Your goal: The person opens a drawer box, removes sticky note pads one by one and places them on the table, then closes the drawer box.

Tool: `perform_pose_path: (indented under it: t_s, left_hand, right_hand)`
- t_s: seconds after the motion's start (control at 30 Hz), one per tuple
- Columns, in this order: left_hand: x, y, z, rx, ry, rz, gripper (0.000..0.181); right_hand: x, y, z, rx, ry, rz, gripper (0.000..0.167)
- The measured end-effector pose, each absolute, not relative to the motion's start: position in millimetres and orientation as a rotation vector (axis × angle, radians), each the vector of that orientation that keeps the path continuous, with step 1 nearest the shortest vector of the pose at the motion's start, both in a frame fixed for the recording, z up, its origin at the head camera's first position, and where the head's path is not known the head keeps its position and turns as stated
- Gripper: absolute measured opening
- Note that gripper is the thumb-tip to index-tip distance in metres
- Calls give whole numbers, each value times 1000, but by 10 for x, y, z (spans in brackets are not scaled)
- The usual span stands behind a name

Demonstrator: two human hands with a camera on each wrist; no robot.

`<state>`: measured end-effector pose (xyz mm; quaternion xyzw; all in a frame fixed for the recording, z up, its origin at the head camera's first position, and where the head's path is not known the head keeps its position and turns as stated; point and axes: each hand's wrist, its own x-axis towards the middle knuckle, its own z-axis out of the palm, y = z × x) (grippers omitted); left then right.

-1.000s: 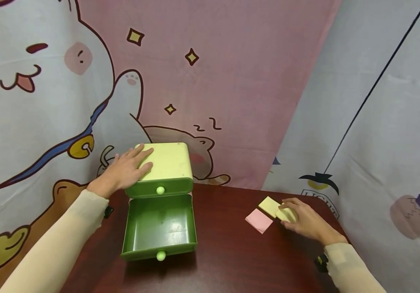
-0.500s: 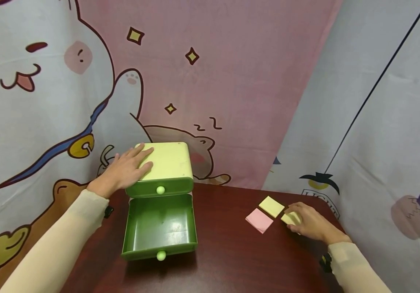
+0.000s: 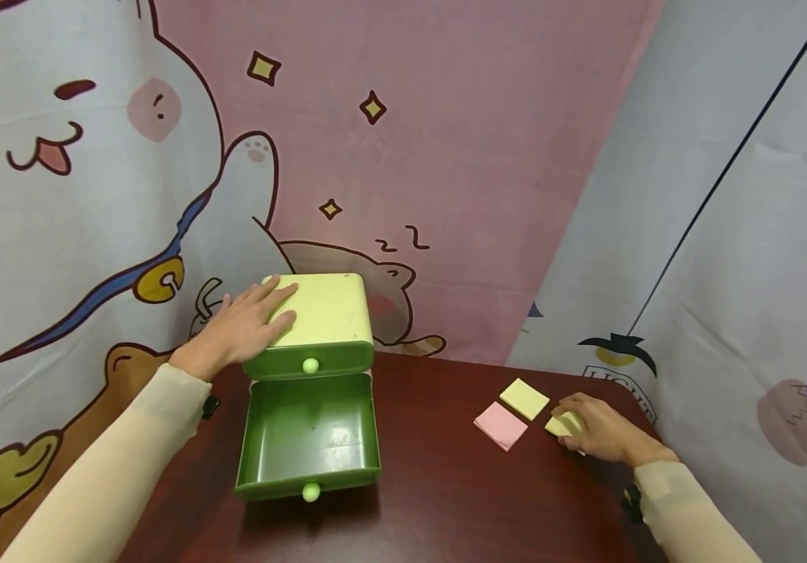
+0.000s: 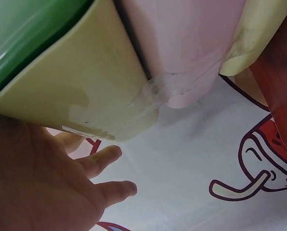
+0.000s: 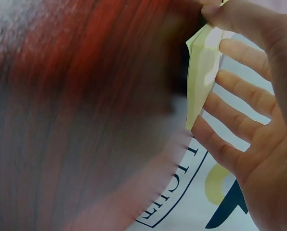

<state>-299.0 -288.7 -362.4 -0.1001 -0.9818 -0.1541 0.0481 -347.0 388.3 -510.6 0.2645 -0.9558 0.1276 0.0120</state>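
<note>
Standing on reddish table [image 3: 446,500]: drawer unit [image 3: 333,313]; cartoon cloth [image 3: 474,180] behind.

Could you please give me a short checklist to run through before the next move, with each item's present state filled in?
1. Right hand has a grip on the held yellow pad: ok.
2. Held yellow pad is raised off the table: cannot tell; its underside is hidden.
3. Held yellow pad is apart from the second yellow pad and pink pad: ok, table shows between.
4. Left hand is on top of the drawer unit: ok, spread open.
5. Lower drawer is pulled out: ok.
6. Upper drawer is pulled out too: not ok, it appears closed.
</note>
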Motion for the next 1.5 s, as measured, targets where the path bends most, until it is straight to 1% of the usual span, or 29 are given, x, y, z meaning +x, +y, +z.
perform_pose_path:
  t_s: [0.27, 1.0, 1.5]
  left_hand:
    - [-2982, -2893, -3613, -297, -2987, -473, 76]
    - [-3004, -2906, -3637, -300, -2984, -473, 76]
    - [-3008, -2904, -3628, -307, -2991, -446, 76]
  right_hand:
    - [-3499, 3874, -5110, 889, -2959, 379, 34]
    - [-3539, 3870, -5161, 904, -2919, 371, 36]
    - [-3489, 3863, -5151, 852, -2897, 373, 45]
